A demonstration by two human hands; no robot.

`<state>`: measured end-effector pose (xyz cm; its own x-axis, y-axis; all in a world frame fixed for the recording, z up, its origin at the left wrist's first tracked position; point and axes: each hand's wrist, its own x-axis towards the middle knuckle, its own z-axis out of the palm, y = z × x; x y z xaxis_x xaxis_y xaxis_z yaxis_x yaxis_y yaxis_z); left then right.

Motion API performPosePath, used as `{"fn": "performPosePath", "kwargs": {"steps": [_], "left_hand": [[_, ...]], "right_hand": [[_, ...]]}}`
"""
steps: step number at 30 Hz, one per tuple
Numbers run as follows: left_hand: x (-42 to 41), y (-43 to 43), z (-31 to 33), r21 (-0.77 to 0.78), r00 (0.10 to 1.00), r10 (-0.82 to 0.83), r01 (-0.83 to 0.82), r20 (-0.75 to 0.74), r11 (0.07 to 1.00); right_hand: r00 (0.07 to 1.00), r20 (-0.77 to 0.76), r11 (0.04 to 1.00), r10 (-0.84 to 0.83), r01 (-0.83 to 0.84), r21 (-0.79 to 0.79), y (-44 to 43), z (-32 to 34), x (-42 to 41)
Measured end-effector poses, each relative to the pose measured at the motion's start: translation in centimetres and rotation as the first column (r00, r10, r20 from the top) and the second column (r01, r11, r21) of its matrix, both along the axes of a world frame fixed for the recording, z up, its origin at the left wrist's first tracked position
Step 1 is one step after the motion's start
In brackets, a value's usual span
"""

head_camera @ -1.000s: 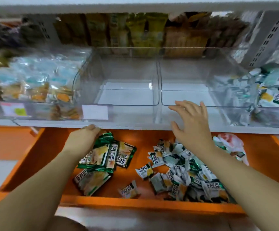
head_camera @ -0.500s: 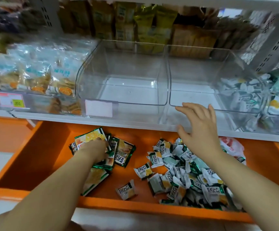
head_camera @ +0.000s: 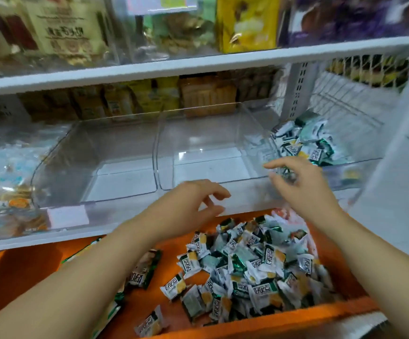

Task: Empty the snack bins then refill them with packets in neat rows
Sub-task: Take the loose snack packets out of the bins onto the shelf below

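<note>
1. Left hand (head_camera: pixel 191 204): hanging over the front lip of the shelf (head_camera: pixel 135 69), fingers loosely curled, holding nothing.
2. Right hand (head_camera: pixel 303 189): reaching toward the front right corner of the right bin (head_camera: pixel 210 167), fingers half bent. A blurred green scrap is showing at the fingertips, so cannot tell whether pinching a packet or just passing in front of one behind the clear wall.
3. Left bin (head_camera: pixel 122 184) and right bin: sitting side by side on the shelf, both bare inside, awaiting refilling.
4. Small packets (head_camera: pixel 247 265): lying heaped in the orange tray (head_camera: pixel 272 316) below the shelf, under the right forearm. Bigger green packets (head_camera: pixel 144 270): lying beside the heap, partly under the left forearm.
5. Handling, as a judgement: probably light, soft and crinkly, with slick wrappers sliding off one another.
   - Pinching by a sealed end, or gathering a few flat between thumb and fingers, looking better for rows than scooping.
   - Squeezing the middle risking crushing the contents.
6. Hard to make out:
   - Blurring everything, leaving the print unreadable.
   - Hiding the bottom of the heap.
   - Covering most of the bigger green packets with the arm.
   - Similar packets in the neighbouring bin (head_camera: pixel 303 143) showing through clear walls, making edges hard to separate.
</note>
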<state>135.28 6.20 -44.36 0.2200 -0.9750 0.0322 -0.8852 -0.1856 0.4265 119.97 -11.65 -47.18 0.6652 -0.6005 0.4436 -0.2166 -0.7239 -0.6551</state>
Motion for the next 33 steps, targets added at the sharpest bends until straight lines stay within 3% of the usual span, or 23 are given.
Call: {"fn": "performPosePath", "kwargs": {"steps": [9, 14, 17, 23, 28, 33], "left_hand": [[-4.8, -17.3, 4.4, -0.117, 0.976, -0.193, 0.204, 0.104, 0.972], [-6.1, -27.5, 3.1, 0.129, 0.964, -0.249, 0.237, 0.089, 0.963], [-6.0, -31.8, 1.3, 0.319, 0.942, -0.291, 0.228, 0.169, 0.92], [-4.8, -37.3, 0.7, 0.469, 0.921, -0.28, 0.129, 0.269, 0.874], [-4.8, -39.6, 0.7, 0.511, 0.934, -0.262, 0.107, 0.242, 0.853], [-5.8, -40.5, 0.1, 0.485, 0.999, -0.045, 0.04, -0.001, 0.874]], "right_hand": [[0.913, 0.145, 0.909, -0.382, 0.343, 0.235, -11.0, -0.9, -8.2], [0.895, 0.099, 0.847, -0.436, 0.37, 0.382, -15.0, -0.9, -10.0], [0.883, 0.118, 0.809, -0.455, 0.355, 0.469, -16.1, -1.5, -10.7], [0.875, 0.115, 0.789, -0.47, 0.359, 0.499, -17.2, -2.6, -10.7], [0.896, 0.033, 0.781, -0.443, 0.367, 0.505, -17.2, -3.0, -10.9], [0.886, 0.033, 0.767, -0.463, 0.383, 0.514, -16.9, -2.8, -10.6]]}}
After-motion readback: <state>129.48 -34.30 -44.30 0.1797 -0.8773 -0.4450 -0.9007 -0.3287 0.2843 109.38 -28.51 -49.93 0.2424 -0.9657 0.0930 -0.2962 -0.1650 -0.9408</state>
